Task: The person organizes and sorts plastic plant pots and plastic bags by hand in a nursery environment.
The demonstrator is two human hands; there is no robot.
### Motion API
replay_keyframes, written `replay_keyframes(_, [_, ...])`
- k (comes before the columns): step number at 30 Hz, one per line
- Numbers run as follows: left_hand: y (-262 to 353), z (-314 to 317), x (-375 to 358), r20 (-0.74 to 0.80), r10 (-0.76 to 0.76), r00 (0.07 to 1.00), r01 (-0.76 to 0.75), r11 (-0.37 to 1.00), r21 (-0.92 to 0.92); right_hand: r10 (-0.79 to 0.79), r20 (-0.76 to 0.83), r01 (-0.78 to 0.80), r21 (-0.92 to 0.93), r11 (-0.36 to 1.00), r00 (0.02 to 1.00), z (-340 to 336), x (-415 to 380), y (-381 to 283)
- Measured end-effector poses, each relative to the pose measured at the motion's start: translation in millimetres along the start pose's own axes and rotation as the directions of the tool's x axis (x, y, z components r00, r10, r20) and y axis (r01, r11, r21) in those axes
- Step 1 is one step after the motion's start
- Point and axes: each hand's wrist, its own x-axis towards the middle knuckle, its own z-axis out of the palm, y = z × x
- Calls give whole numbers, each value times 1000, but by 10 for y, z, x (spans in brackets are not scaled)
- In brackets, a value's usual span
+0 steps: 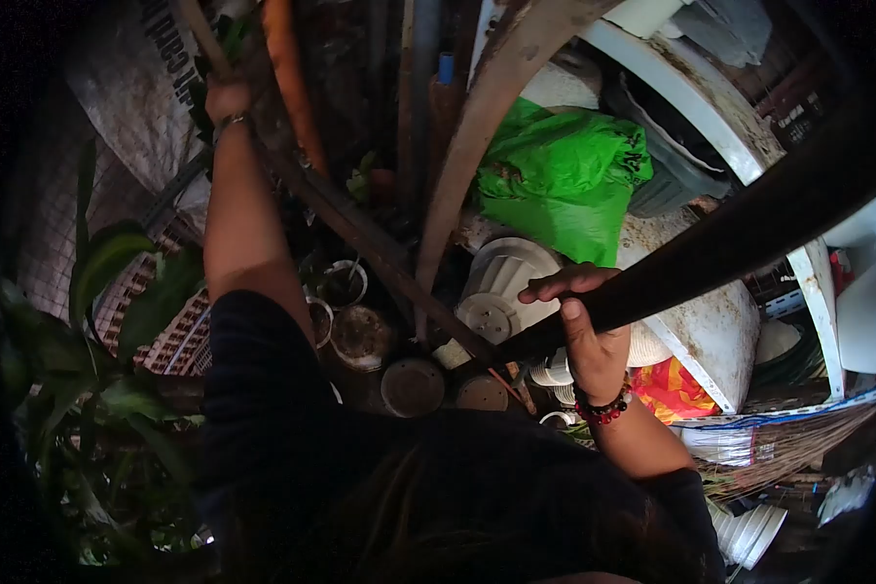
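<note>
My left hand [229, 100] reaches far forward at the upper left, its fingers wrapped round a brown wooden pole [202, 41]. Green leaves hang beside it. My right hand [599, 346], with a red and black bead bracelet [605, 409] at the wrist, is at a long dark pole [730, 238] slanting down from the upper right. The pole passes between the thumb and the fairly straight fingers. Its lower end reaches toward a thin dark wooden bar [380, 255] that crosses the middle. A curved wooden plank [477, 136] stands beyond.
Plant pots [412, 387] cluster in front of my body, with a large pale pot [511, 277] behind. A green plastic bag [565, 175] lies near rusty white metal framing [711, 107]. Leafy plants [107, 321] crowd the left. A bundle of thin sticks [798, 453] lies at right.
</note>
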Motion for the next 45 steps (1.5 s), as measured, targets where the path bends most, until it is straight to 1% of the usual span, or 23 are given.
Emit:
replay_keyframes(1, [12, -52, -51, 36, 62, 997, -62, 998, -13, 9, 20, -8, -45, 999, 1000, -10, 12, -22])
replay_keyframes(2, [18, -6, -94, -44, 74, 996, -80, 983, -166, -5, 16, 6, -51, 999, 1000, -20, 12, -6])
replay_keyframes(3, [-55, 146, -7, 5, 94, 996, -94, 994, -56, -17, 13, 17, -55, 998, 1000, -25, 9, 15])
replay_keyframes(4, [104, -28, -190, -41, 170, 985, -175, 948, -266, -9, 1, 9, -49, 999, 1000, -17, 19, 8])
replay_keyframes(5, [309, -218, -361, -40, 184, 982, -187, 940, -287, 24, -31, -27, -75, 997, 999, -4, 10, -8])
replay_keyframes(7, [639, -510, -635, -166, 183, 969, -246, 770, -589, 1, -7, -2, -96, 995, 1000, -18, 32, 2])
replay_keyframes(8, [828, -716, -763, -164, 197, 967, -256, 758, -600, 2, -8, -3, -99, 995, 1000, -25, 23, 30])
replay_keyframes(10, [1250, -1228, -1034, 164, -78, 983, 182, 421, -889, 6, -22, -8, -83, 996, 1000, 2, 26, 20])
replay_keyframes(12, [1615, -1712, -1343, 93, -78, 993, 107, 204, -973, -1, 1, 1, -148, 989, 1000, -11, 33, -6])
replay_keyframes(16, [2307, -2757, -2121, -226, 124, 966, -210, -133, -969, -2, 46, 17, -328, 944, 999, -120, -41, -142])
replay_keyframes(18, [2552, -3218, -2687, -285, 257, 924, -235, -207, -950, 83, 55, -53, -419, 906, 995, -245, -187, -319])
replay_keyframes(20, [2697, -3433, -3309, -255, 456, 853, -99, -338, -936, 87, 52, -58, -411, 910, 995, -471, -407, -392])
replay_keyframes(21, [2769, -3510, -3648, -124, 562, 818, 27, -253, -967, 110, 58, -77, -403, 912, 992, -602, -542, -379])
replay_keyframes(22, [2833, -3495, -3898, -12, 720, 694, 186, -196, -963, 61, -6, -59, -367, 928, 998, -753, -707, -300])
replay_keyframes(24, [3107, -3187, -4378, 256, 795, 550, 494, -62, -867, 117, -12, -111, -411, 905, 993, -1052, -1057, -341])
replay_keyframes(26, [3399, -2642, -4686, 552, 706, 444, 748, 47, -662, 179, -22, -169, -458, 873, 984, -1278, -1389, -421])
replay_keyframes(28, [3667, -2080, -4828, 776, 540, 327, 872, 144, -467, 229, 21, -194, -463, 865, 973, -1425, -1696, -507])
replay_keyframes(31, [4113, -1394, -4766, 938, 305, 167, 973, 105, -207, 344, 71, -261, -516, 816, 936, -1547, -2028, -784])
replay_keyframes(33, [4336, -881, -4661, 963, 228, 143, 989, -60, -132, 345, 36, -279, -514, 811, 938, -1684, -2230, -791])
replay_keyframes(38, [4569, -905, -4734, 959, 154, 237, 971, -53, -231, 342, -50, -319, -508, 800, 938, -1951, -2550, -901])
replay_keyframes(41, [4506, -1128, -4880, 944, 186, 272, 962, -69, -264, 331, -90, -336, -434, 836, 940, -2079, -2628, -886])
replay_keyframes(43, [4421, -1447, -5024, 907, 307, 288, 957, -57, -284, 309, -125, -332, -447, 831, 943, -2179, -2597, -911])
replay_keyframes(45, [4268, -1824, -5161, 902, 355, 246, 969, -71, -236, 356, -143, -383, -399, 833, 924, -2223, -2519, -1048])
